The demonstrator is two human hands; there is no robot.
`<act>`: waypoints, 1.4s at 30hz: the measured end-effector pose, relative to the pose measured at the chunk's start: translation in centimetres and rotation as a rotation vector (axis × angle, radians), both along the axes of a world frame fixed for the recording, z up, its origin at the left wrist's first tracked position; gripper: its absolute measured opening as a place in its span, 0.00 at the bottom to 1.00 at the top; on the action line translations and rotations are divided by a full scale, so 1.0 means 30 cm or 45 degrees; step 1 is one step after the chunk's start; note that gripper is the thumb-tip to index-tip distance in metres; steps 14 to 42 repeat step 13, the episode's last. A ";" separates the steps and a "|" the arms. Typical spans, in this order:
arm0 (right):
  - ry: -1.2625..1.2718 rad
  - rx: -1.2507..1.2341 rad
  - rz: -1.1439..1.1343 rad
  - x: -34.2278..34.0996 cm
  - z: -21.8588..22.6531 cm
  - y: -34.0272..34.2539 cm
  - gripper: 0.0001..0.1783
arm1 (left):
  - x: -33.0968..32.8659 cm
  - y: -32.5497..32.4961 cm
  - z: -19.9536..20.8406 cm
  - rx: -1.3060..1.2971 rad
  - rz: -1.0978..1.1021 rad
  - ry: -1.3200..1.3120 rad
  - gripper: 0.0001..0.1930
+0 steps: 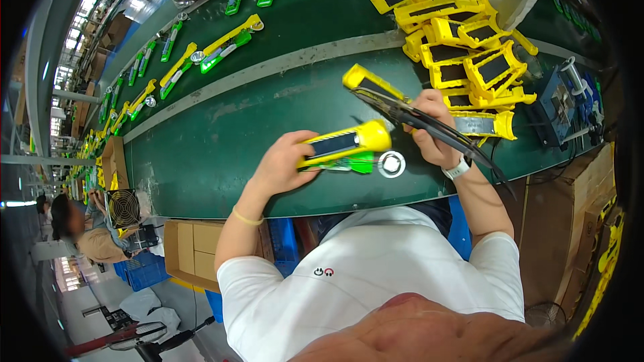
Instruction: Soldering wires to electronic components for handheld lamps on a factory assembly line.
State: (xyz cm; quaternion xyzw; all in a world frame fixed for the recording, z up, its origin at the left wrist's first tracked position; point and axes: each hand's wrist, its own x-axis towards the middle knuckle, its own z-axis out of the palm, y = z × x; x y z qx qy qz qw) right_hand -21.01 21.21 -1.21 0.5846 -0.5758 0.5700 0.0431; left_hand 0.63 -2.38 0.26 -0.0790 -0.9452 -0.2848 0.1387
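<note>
My left hand (280, 164) is closed around a yellow plastic housing (342, 144) with a dark panel set in its face. Just under that housing lie a green part (359, 163) and a round silver ring with a white centre (391, 164), joined by thin wires. My right hand (435, 127) grips a bundle of long, thin black cables (446, 135) that hangs past my wrist. Beyond the cables another yellow housing (369, 80) slants toward my right fingers; whether they touch it is hidden.
Yellow housings with dark panels are heaped (463, 47) at the far right, beside a blue machine (567, 104). Green and yellow assemblies (225, 40) line the belt behind a raised metal rail (268, 67). An open carton (191, 248) stands below the bench at left. Another person (94, 228) sits farther left.
</note>
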 end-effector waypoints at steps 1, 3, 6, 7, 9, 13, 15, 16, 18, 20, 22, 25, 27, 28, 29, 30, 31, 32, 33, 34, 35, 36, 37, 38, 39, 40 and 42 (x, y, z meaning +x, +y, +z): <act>-0.059 -0.037 -0.080 -0.002 -0.011 0.007 0.18 | 0.019 -0.037 -0.002 0.092 0.123 0.080 0.23; -0.323 -0.094 -0.172 0.006 -0.039 0.018 0.19 | 0.004 -0.162 0.002 0.027 0.327 0.168 0.25; -0.469 -0.082 -0.386 0.047 -0.046 0.013 0.21 | -0.195 -0.330 0.011 0.060 0.650 0.131 0.24; -0.465 0.010 -0.410 0.062 -0.046 0.020 0.21 | -0.293 -0.391 0.009 -0.009 0.654 0.178 0.24; -0.677 0.056 -0.308 0.115 -0.047 0.013 0.21 | -0.494 -0.499 -0.026 -0.122 0.736 0.257 0.25; -0.689 0.093 -0.151 0.145 -0.127 0.008 0.27 | -0.783 -0.631 -0.073 -0.142 0.823 -0.006 0.26; -0.689 0.093 -0.151 0.145 -0.127 0.008 0.27 | -0.783 -0.631 -0.073 -0.142 0.823 -0.006 0.26; -0.689 0.093 -0.151 0.145 -0.127 0.008 0.27 | -0.783 -0.631 -0.073 -0.142 0.823 -0.006 0.26; -0.689 0.093 -0.151 0.145 -0.127 0.008 0.27 | -0.783 -0.631 -0.073 -0.142 0.823 -0.006 0.26; -0.689 0.093 -0.151 0.145 -0.127 0.008 0.27 | -0.783 -0.631 -0.073 -0.142 0.823 -0.006 0.26; -0.689 0.093 -0.151 0.145 -0.127 0.008 0.27 | -0.783 -0.631 -0.073 -0.142 0.823 -0.006 0.26; -0.689 0.093 -0.151 0.145 -0.127 0.008 0.27 | -0.783 -0.631 -0.073 -0.142 0.823 -0.006 0.26; -0.689 0.093 -0.151 0.145 -0.127 0.008 0.27 | -0.783 -0.631 -0.073 -0.142 0.823 -0.006 0.26; -0.689 0.093 -0.151 0.145 -0.127 0.008 0.27 | -0.783 -0.631 -0.073 -0.142 0.823 -0.006 0.26; -0.689 0.093 -0.151 0.145 -0.127 0.008 0.27 | -0.783 -0.631 -0.073 -0.142 0.823 -0.006 0.26; -0.689 0.093 -0.151 0.145 -0.127 0.008 0.27 | -0.783 -0.631 -0.073 -0.142 0.823 -0.006 0.26; -0.689 0.093 -0.151 0.145 -0.127 0.008 0.27 | -0.783 -0.631 -0.073 -0.142 0.823 -0.006 0.26; -0.689 0.093 -0.151 0.145 -0.127 0.008 0.27 | -0.783 -0.631 -0.073 -0.142 0.823 -0.006 0.26; -0.689 0.093 -0.151 0.145 -0.127 0.008 0.27 | -0.783 -0.631 -0.073 -0.142 0.823 -0.006 0.26; -0.689 0.093 -0.151 0.145 -0.127 0.008 0.27 | -0.783 -0.631 -0.073 -0.142 0.823 -0.006 0.26; -0.689 0.093 -0.151 0.145 -0.127 0.008 0.27 | -0.783 -0.631 -0.073 -0.142 0.823 -0.006 0.26; -0.689 0.093 -0.151 0.145 -0.127 0.008 0.27 | -0.783 -0.631 -0.073 -0.142 0.823 -0.006 0.26; -0.689 0.093 -0.151 0.145 -0.127 0.008 0.27 | -0.783 -0.631 -0.073 -0.142 0.823 -0.006 0.26; -0.689 0.093 -0.151 0.145 -0.127 0.008 0.27 | -0.783 -0.631 -0.073 -0.142 0.823 -0.006 0.26; -0.689 0.093 -0.151 0.145 -0.127 0.008 0.27 | -0.783 -0.631 -0.073 -0.142 0.823 -0.006 0.26; -0.689 0.093 -0.151 0.145 -0.127 0.008 0.27 | -0.783 -0.631 -0.073 -0.142 0.823 -0.006 0.26; -0.689 0.093 -0.151 0.145 -0.127 0.008 0.27 | -0.783 -0.631 -0.073 -0.142 0.823 -0.006 0.26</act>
